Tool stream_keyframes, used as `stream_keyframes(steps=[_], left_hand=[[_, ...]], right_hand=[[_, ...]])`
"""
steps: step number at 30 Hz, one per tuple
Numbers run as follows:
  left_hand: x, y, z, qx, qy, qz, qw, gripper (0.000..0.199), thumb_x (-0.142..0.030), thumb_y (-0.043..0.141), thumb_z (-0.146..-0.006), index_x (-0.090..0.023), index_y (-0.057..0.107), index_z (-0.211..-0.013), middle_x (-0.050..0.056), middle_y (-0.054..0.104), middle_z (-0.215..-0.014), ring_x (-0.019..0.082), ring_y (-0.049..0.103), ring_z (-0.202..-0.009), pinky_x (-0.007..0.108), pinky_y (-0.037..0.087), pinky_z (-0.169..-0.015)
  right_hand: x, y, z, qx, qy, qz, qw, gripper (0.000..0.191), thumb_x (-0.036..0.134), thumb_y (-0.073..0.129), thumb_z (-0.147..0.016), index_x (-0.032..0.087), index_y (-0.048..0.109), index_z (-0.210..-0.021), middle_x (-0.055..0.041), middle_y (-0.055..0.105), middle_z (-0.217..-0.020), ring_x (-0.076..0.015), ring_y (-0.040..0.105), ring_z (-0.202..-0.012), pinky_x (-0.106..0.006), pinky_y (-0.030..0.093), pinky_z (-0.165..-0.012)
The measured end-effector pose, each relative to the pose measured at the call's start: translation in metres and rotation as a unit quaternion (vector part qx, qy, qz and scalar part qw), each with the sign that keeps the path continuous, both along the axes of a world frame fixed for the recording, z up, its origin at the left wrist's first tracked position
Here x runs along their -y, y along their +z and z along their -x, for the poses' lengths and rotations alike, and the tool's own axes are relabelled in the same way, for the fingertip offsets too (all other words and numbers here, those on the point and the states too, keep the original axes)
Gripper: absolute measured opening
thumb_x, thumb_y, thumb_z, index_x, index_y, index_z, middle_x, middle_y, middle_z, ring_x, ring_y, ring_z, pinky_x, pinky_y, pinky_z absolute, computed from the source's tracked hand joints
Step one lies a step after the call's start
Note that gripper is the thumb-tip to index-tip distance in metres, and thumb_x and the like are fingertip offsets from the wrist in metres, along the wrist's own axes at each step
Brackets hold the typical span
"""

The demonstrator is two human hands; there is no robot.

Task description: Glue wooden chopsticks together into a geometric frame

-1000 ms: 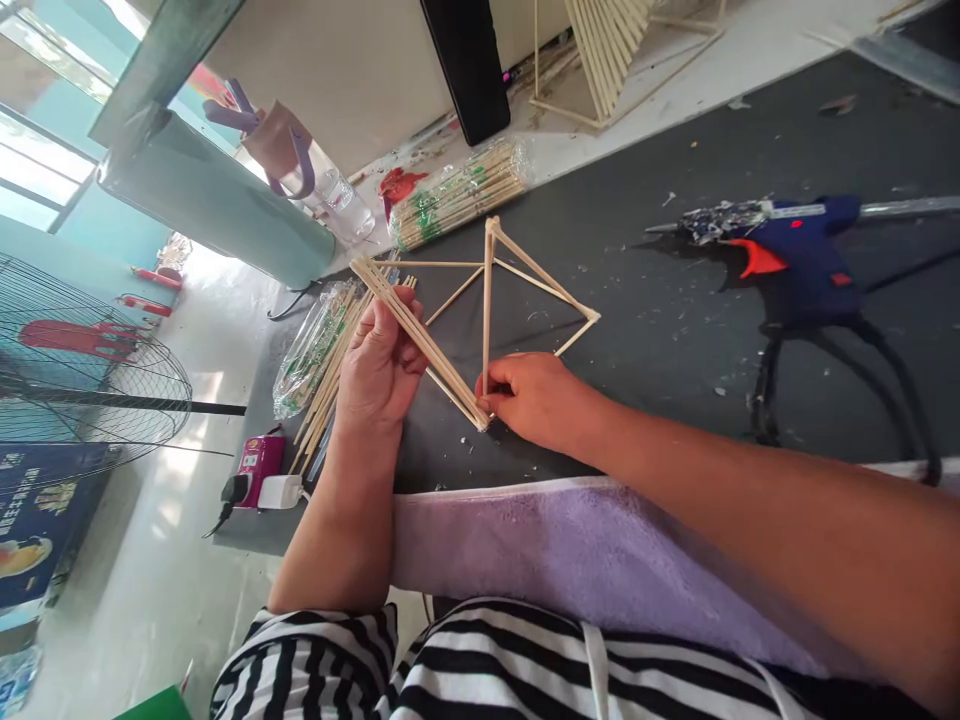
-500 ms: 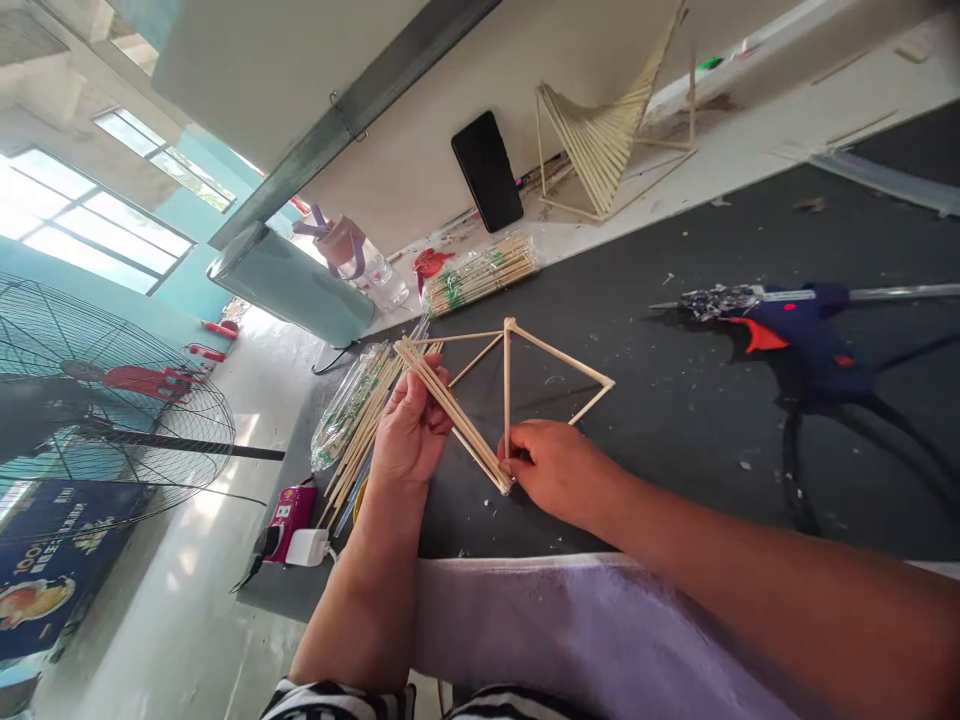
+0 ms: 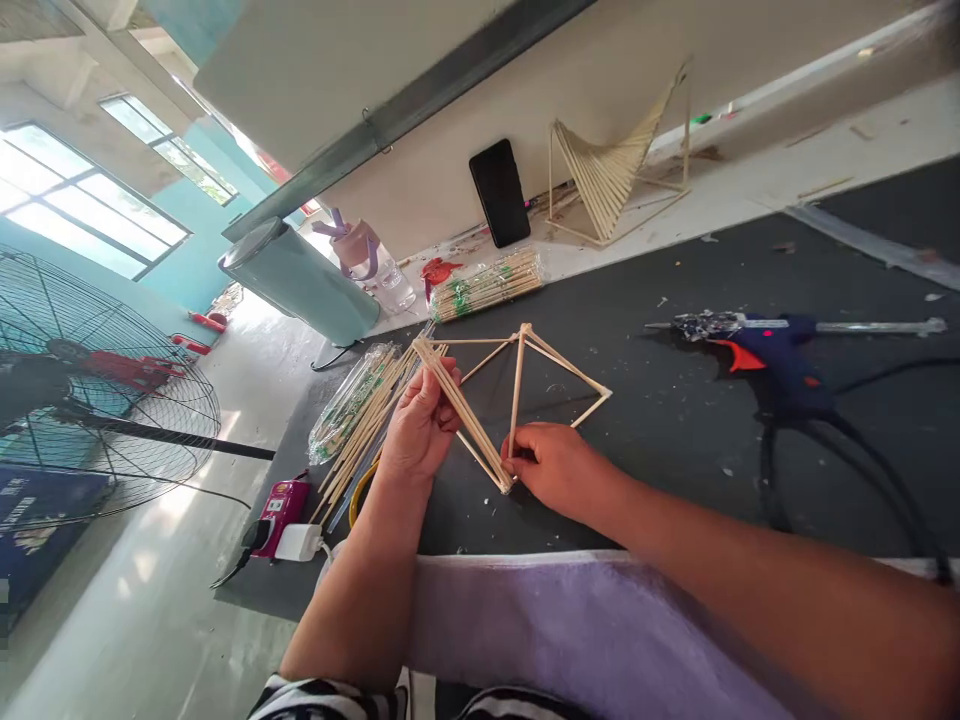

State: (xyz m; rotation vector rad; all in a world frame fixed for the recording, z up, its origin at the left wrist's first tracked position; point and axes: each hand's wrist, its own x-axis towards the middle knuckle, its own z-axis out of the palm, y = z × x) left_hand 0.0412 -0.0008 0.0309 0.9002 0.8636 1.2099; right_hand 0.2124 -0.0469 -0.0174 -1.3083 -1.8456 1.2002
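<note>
A frame of thin wooden sticks [image 3: 518, 390], joined at its corners, stands on the dark tabletop. My left hand [image 3: 421, 425] is closed around several sticks lying side by side along the frame's left edge, near their upper end. At the lower front corner, where sticks meet, my right hand [image 3: 559, 468] pinches the frame; its fingertips partly cover that joint. To the right lies a blue glue gun [image 3: 787, 365] with a red trigger, its nozzle pointing towards the frame. Loose wooden sticks [image 3: 360, 430] lie left of my left hand.
Behind are bagged sticks [image 3: 491, 285], a black phone [image 3: 501, 192], a finished-looking stick model [image 3: 611, 185], a green cylinder [image 3: 300, 280] and a water bottle [image 3: 390, 280]. A pink power adapter [image 3: 281, 515] sits at the left table edge, beside a floor fan [image 3: 97, 390]. Black cable trails from the glue gun.
The camera view has shifted slightly, and the frame appears turned a little. Both hands keep their grip on the stick frame. The glue gun stays on the table.
</note>
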Motion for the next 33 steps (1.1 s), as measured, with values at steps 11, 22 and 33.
stream_keyframes(steps=[11,22,33], left_hand=[[0.006,-0.009,-0.003,-0.009,0.002,-0.047,0.999,0.029,-0.036,0.08,-0.075,-0.015,0.075,-0.096,-0.003,0.048,-0.069,0.0,0.036,-0.048,0.012,0.027,-0.041],[0.008,-0.014,-0.006,-0.017,0.013,-0.07,0.997,0.029,-0.037,0.08,-0.073,-0.013,0.074,-0.089,-0.006,0.042,-0.058,0.001,0.034,-0.046,0.014,0.023,-0.043],[0.008,-0.016,-0.005,0.003,0.024,-0.079,0.997,0.037,-0.033,0.083,-0.068,-0.016,0.051,-0.075,-0.009,0.045,-0.057,0.001,0.034,-0.042,0.014,0.022,-0.041]], right_hand=[[-0.001,0.006,-0.001,0.024,-0.014,0.005,1.0,0.009,0.014,0.064,-0.079,0.016,0.072,-0.083,-0.0024,0.072,-0.079,-0.0131,0.062,-0.073,-0.024,0.045,-0.068],[-0.001,0.018,-0.009,0.007,0.005,0.071,0.997,0.018,0.024,0.061,-0.082,0.016,0.07,-0.094,0.0002,0.068,-0.07,-0.0104,0.057,-0.055,-0.021,0.043,-0.053],[-0.01,0.122,0.002,0.045,-0.095,-0.039,0.994,0.019,0.029,0.053,-0.09,0.018,0.068,-0.093,0.0034,0.062,-0.052,-0.0074,0.046,-0.033,-0.019,0.036,-0.038]])
